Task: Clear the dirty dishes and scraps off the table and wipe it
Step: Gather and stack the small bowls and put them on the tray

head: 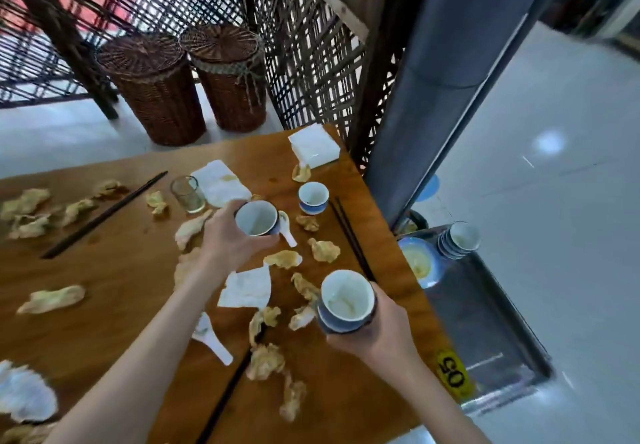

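My left hand [228, 236] grips a blue-and-white bowl [257, 218] just above the middle of the wooden table [131, 277]. My right hand [374, 333] holds a small stack of the same bowls [346, 300] near the table's right edge. A third bowl [313, 197] stands alone further back. Crumpled greasy scraps [323, 249] and used napkins [247, 288] litter the tabletop, along with white ceramic spoons [211, 338], black chopsticks [351, 239] and an empty glass [188, 194].
A steel cart [485, 315] stands right of the table, carrying stacked bowls [459, 239] and a dirty plate [419, 263]. A white napkin box [313, 146] sits at the far corner. Two wicker baskets [156, 87] stand on the floor behind.
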Demonstrator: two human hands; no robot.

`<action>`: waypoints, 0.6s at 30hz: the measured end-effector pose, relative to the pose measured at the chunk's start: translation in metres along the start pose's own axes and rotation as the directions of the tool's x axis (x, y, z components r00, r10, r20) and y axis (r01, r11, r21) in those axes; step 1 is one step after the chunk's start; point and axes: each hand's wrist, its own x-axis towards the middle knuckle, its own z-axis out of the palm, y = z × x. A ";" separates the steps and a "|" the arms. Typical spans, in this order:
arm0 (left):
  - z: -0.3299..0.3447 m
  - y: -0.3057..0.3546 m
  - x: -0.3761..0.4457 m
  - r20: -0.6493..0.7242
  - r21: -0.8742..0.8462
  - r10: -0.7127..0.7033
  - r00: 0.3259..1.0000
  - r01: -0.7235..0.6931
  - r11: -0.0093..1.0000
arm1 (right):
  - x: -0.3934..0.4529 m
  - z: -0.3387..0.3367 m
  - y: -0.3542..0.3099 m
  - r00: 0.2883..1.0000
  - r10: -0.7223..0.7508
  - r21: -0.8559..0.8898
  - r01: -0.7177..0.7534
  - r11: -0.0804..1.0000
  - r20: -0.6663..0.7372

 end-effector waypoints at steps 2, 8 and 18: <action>0.021 0.011 0.022 0.021 -0.009 0.011 1.000 -0.011 1.000 | 0.016 -0.010 0.007 1.000 0.011 0.014 -0.010 1.000 -0.016; 0.073 0.031 0.077 0.054 -0.013 0.011 0.999 -0.010 1.000 | 0.065 -0.034 0.024 0.998 0.040 0.031 -0.039 0.999 -0.057; 0.118 0.039 0.109 0.137 0.001 0.042 0.990 -0.043 0.999 | 0.110 -0.047 0.044 0.998 0.010 0.086 -0.005 0.996 -0.059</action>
